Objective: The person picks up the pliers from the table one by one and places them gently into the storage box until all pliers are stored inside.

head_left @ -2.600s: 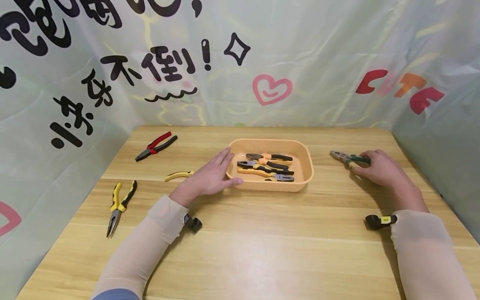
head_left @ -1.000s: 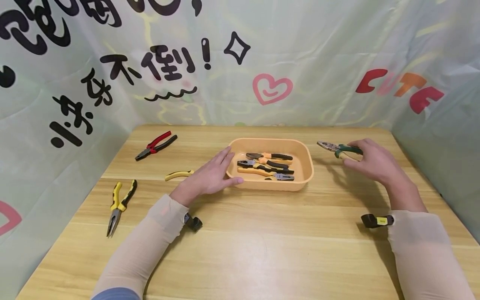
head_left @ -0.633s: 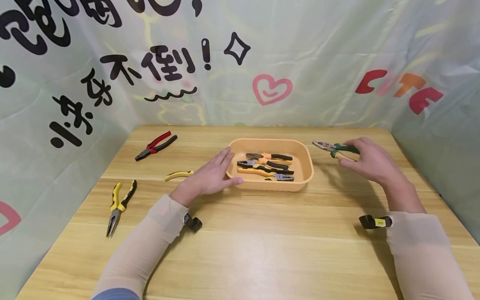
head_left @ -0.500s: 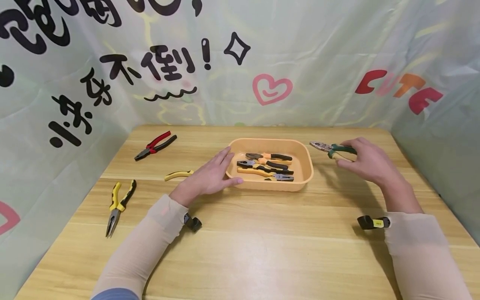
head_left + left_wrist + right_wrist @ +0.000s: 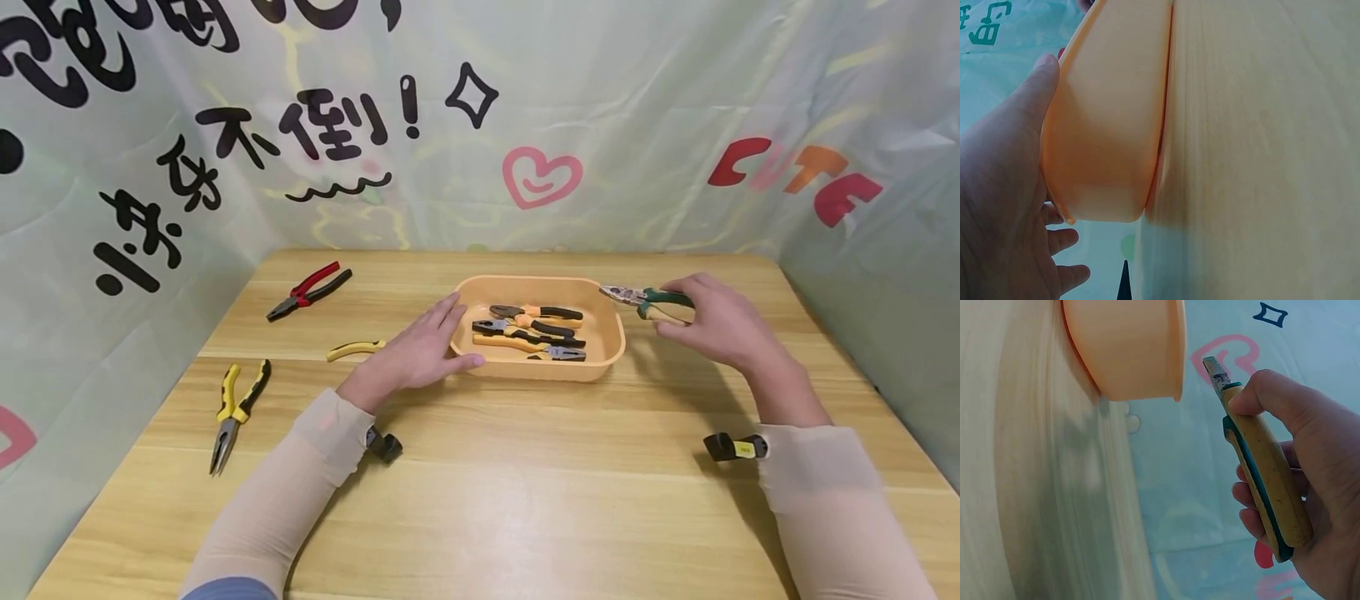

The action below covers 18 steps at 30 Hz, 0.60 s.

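An orange plastic tray (image 5: 547, 372) stands in the middle of the table with several pliers in it, among them orange-and-black pliers (image 5: 527, 322) and yellow-and-black pliers (image 5: 498, 337). My left hand (image 5: 412, 354) rests on the tray's left end, thumb at the front rim and fingers extended along the side. My right hand (image 5: 723, 321) holds pliers with green and cream handles (image 5: 1263, 469), raised above the table. Their metal tip overlaps the tray's back right rim in the head view. In the left wrist view the thumb (image 5: 1044, 75) lies along the tray's rim.
On the left of the table (image 5: 517, 500) lie red-and-black pliers (image 5: 302, 298) and yellow-and-black long-nose pliers (image 5: 229, 425). A yellow handle (image 5: 352, 348) shows beside the left hand, which hides the rest of it. A printed cloth (image 5: 637, 125) encloses the table's back and sides.
My right hand has lifted the green-handled pliers from the table at the right and carried them left to the tray's right rim. The left hand has stayed at the tray.
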Motion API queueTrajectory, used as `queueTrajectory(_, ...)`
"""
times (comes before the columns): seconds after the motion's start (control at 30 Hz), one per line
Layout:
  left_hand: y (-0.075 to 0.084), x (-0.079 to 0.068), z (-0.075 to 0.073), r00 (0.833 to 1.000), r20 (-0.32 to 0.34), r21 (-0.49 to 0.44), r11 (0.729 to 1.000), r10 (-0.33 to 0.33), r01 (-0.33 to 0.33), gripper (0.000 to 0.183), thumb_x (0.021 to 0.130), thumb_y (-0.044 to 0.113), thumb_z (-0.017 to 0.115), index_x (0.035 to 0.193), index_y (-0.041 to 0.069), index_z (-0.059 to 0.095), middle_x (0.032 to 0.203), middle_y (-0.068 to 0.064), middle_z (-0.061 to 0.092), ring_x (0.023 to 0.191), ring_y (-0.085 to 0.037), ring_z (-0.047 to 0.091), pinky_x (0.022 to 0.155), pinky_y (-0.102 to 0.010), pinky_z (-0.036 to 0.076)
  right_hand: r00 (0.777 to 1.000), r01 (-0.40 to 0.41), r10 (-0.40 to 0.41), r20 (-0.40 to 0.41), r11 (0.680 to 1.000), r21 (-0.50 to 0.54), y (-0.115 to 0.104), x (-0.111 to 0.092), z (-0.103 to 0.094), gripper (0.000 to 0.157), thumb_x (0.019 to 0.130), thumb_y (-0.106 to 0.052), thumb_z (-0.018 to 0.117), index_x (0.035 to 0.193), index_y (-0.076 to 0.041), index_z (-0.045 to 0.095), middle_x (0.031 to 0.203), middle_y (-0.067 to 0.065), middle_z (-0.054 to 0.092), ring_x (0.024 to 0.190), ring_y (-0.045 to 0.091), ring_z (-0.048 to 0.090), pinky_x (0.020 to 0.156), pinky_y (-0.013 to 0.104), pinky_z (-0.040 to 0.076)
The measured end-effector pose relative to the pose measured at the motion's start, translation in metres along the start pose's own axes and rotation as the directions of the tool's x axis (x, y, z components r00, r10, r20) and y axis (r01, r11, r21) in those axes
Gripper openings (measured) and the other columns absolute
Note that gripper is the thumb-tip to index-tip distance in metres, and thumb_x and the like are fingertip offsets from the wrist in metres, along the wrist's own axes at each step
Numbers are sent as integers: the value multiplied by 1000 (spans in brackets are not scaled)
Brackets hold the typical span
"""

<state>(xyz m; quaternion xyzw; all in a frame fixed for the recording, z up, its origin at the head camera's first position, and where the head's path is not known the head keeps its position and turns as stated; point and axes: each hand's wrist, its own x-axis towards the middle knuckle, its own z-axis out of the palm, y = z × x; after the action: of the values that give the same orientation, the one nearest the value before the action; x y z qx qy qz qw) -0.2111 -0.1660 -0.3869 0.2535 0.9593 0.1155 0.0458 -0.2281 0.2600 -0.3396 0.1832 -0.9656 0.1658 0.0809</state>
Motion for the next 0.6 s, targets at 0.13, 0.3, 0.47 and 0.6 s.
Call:
queueTrajectory(0.13,0,0,0,1000,4,6,1000,-2,2,107,86,83,26,157,4,9,163,-10,-7,148,-28,5,118,-43,15,1000,7,-7,7,1000,-10,-4,0,3,58,82,-33,76,125,1,58,117,22,56,104,40,54,86,60,44)
queueTrajectory(0.3,0,0,-1,1000,1,7,1000,-2,2,107,86,82,26,157,4,9,163,-10,-7,149,-28,4,118,-43,14,999,30,-30,20,999,-14,-11,1,7,58,82,-33,77,126,0,58,119,21,56,106,40,54,87,60,44)
queueTrajectory(0.47,0,0,-1,1000,-2,6,1000,-2,2,108,86,83,25,157,4,10,163,-10,-7,149,-28,4,118,-42,14,998,54,-53,20,998,-19,-19,2,9,58,82,-34,77,126,-2,58,120,19,56,104,39,56,86,58,46)
queueTrajectory(0.6,-1,0,1,1000,-2,12,1000,-2,2,108,85,84,24,157,4,9,163,-10,-7,149,-28,4,118,-42,13,996,86,-85,17,996,-36,-27,2,13,58,80,-32,79,125,-1,59,118,18,58,100,37,58,83,57,47)
